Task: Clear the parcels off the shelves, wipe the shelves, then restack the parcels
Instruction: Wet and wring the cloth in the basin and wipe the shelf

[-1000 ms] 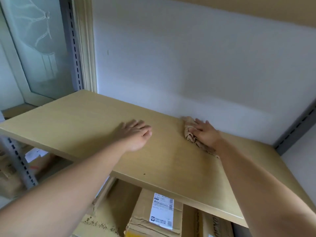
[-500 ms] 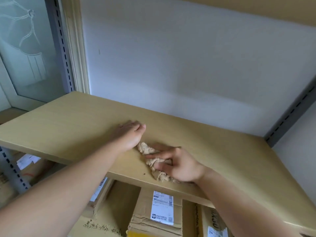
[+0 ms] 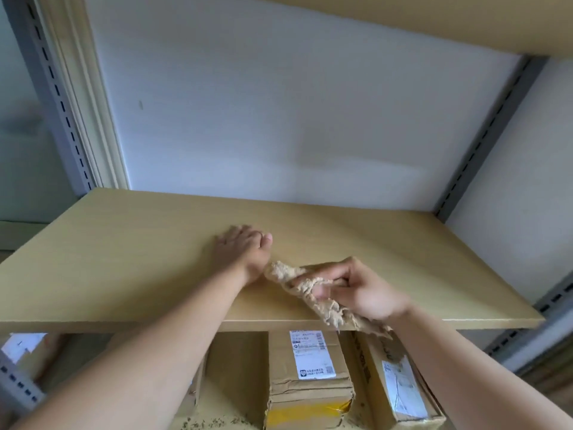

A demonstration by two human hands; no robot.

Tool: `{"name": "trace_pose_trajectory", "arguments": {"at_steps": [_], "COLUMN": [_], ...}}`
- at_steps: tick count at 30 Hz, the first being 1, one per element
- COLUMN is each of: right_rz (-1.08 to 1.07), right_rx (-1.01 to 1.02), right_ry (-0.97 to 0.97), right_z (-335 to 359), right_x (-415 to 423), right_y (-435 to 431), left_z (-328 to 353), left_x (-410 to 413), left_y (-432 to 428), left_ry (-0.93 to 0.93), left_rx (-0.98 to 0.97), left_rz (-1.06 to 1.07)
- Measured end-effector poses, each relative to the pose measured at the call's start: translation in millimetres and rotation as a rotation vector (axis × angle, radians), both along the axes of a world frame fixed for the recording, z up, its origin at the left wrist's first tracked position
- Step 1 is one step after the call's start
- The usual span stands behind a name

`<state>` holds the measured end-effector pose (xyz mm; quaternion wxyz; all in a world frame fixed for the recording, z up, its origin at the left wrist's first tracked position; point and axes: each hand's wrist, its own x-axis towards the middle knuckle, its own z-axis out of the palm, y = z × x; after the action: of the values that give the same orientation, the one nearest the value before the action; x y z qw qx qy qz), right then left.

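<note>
A light wooden shelf [image 3: 124,259] spans the view with no parcels on it. My left hand [image 3: 243,251] lies flat on its middle, fingers straight. My right hand [image 3: 356,290] grips a crumpled beige cloth [image 3: 313,293] near the shelf's front edge, and the cloth's tail hangs over that edge. Below the shelf stand cardboard parcels: one with a white label and yellow tape [image 3: 310,377], and another leaning at its right [image 3: 400,389].
A white wall [image 3: 294,119] backs the shelf. Grey slotted uprights stand at the left [image 3: 52,97] and the right [image 3: 483,135]. Another wooden shelf [image 3: 434,20] runs overhead. A further box with a label [image 3: 21,346] shows at the lower left.
My right hand has pulled the cloth from the back of the shelf to its front edge and lifted it partly off the surface. My left hand stays flat in place.
</note>
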<state>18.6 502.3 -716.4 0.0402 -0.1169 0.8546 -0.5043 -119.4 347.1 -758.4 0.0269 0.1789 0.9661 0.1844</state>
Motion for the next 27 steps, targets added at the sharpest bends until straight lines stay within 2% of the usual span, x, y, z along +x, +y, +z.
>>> {"name": "trace_pose_trajectory", "arguments": {"at_steps": [3,5,9,13,22,24,27], "right_rz": [-0.386,-0.556,-0.66,-0.808,-0.632,-0.549,-0.276], "right_rx": [-0.035,0.109,0.457,0.621,0.786,0.729,0.553], "right_ry": [0.091,0.14,0.043,-0.031,0.05,0.088,0.155], "right_z": [13,15,-8,-27,-28,-30,-31], "right_x": [-33,-63,-102,-123,-180,-181,-177], "right_y": [16,33,78,117,115,106,68], "left_z": [-5,-8,-9,-7,-9,-7,-8], "left_x": [2,1,0,1,2,3,1], "left_y": [2,3,4,7,11,11,11], "left_ry": [0.123,0.115,0.062,0.048,0.088,0.075,0.07], "left_rx": [-0.064,-0.079,-0.103,-0.159,-0.176,-0.168,-0.145], "left_rz": [-0.018,-0.026,-0.017,-0.006,0.049,0.057,0.06]}}
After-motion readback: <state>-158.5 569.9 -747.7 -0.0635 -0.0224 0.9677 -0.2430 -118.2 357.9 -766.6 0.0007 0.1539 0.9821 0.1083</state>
